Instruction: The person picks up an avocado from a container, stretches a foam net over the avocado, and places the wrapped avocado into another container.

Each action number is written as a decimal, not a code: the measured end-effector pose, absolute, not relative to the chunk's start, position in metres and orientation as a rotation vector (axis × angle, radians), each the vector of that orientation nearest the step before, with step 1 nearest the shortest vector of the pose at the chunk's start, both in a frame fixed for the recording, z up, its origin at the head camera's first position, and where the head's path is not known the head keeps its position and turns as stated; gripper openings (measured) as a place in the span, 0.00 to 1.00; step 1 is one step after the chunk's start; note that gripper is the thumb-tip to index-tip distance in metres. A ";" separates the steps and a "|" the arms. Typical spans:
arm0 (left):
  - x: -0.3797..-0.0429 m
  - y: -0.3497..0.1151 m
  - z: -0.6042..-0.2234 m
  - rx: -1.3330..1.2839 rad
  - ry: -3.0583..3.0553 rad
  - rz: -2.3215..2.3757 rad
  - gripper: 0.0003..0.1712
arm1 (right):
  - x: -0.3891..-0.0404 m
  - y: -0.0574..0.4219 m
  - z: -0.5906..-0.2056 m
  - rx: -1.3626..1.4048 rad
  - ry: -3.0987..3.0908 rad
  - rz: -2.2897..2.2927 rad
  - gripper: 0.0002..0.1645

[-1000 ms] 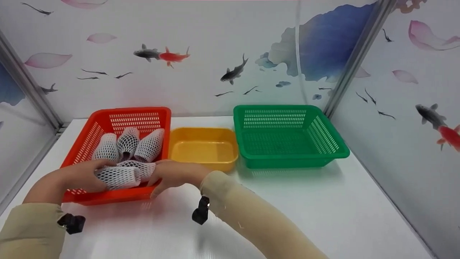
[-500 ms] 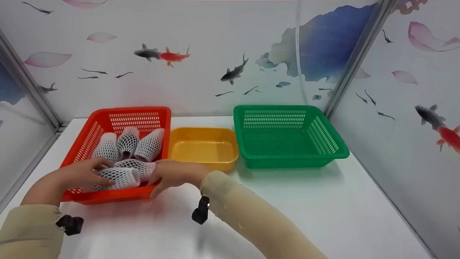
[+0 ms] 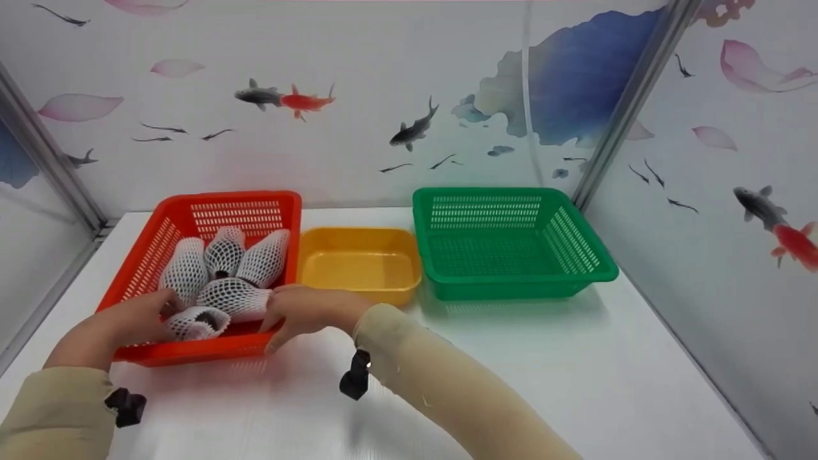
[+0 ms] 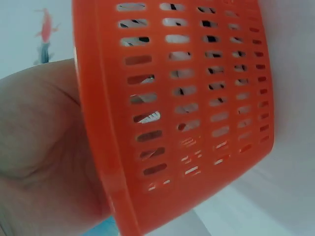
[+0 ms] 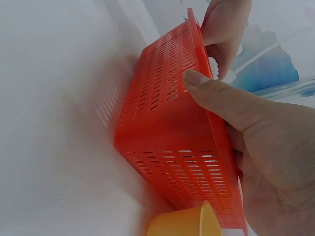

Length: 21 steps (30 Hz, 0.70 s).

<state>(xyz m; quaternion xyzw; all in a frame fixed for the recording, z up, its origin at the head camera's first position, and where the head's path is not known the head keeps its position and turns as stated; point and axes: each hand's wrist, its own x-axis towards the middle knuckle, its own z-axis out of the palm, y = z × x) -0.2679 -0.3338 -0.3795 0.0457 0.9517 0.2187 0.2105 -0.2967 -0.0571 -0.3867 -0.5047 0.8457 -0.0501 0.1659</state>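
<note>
The red basket (image 3: 233,348) holds several things in white foam net sleeves; what is inside the sleeves is mostly hidden, with dark patches at some openings. At the basket's front left, my left hand (image 3: 131,322) holds the nearest foam net sleeve (image 3: 199,324), whose open end faces up and to the right. Most of that hand's fingers are hidden behind the sleeve and the rim. My right hand (image 3: 313,311) grips the front right corner of the basket, its thumb (image 5: 216,96) outside and its fingers inside, close to another foam net sleeve (image 3: 233,299).
Touching or nearly touching the red basket's right side is a yellow bin (image 3: 358,271). A green basket (image 3: 511,281) stands right of that. Patterned wall panels (image 3: 358,57) close off the back and sides of the white table (image 3: 486,358).
My left hand first lifted off the front foam net sleeve a little, then took hold of it, turning it so its open end shows. My right hand stays at the basket corner.
</note>
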 end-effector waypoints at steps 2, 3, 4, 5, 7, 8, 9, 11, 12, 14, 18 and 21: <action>-0.268 -0.334 -0.379 0.111 2.639 0.622 0.40 | -0.297 -0.057 -0.387 -1.433 2.407 -0.141 0.25; -0.269 -0.333 -0.378 0.116 2.641 0.622 0.40 | -0.298 -0.057 -0.387 -1.429 2.408 -0.141 0.25; -0.269 -0.332 -0.377 0.113 2.640 0.624 0.41 | -0.298 -0.057 -0.387 -1.425 2.409 -0.138 0.25; -0.270 -0.331 -0.376 0.114 2.639 0.626 0.41 | -0.299 -0.057 -0.387 -1.420 2.409 -0.136 0.25; -0.270 -0.329 -0.372 0.117 2.640 0.625 0.42 | -0.300 -0.057 -0.387 -1.451 2.406 -0.122 0.24; -0.270 -0.328 -0.371 0.121 2.643 0.624 0.43 | -0.300 -0.058 -0.387 -1.457 2.403 -0.124 0.24; -0.270 -0.327 -0.369 0.131 2.646 0.618 0.44 | -0.301 -0.058 -0.388 -1.470 2.401 -0.120 0.23; -0.269 -0.324 -0.365 0.138 2.645 0.620 0.47 | -0.301 -0.059 -0.389 -1.481 2.400 -0.119 0.23; -0.269 -0.323 -0.363 0.149 2.649 0.616 0.47 | -0.300 -0.059 -0.390 -1.481 2.403 -0.121 0.23; -0.268 -0.319 -0.360 0.167 2.655 0.611 0.48 | -0.299 -0.058 -0.391 -1.483 2.416 -0.130 0.25; -0.267 -0.307 -0.352 0.193 2.671 0.614 0.46 | -0.296 -0.050 -0.389 -1.482 2.509 -0.175 0.30; -0.267 -0.295 -0.346 0.215 2.694 0.608 0.44 | -0.295 -0.039 -0.385 -1.492 2.639 -0.183 0.31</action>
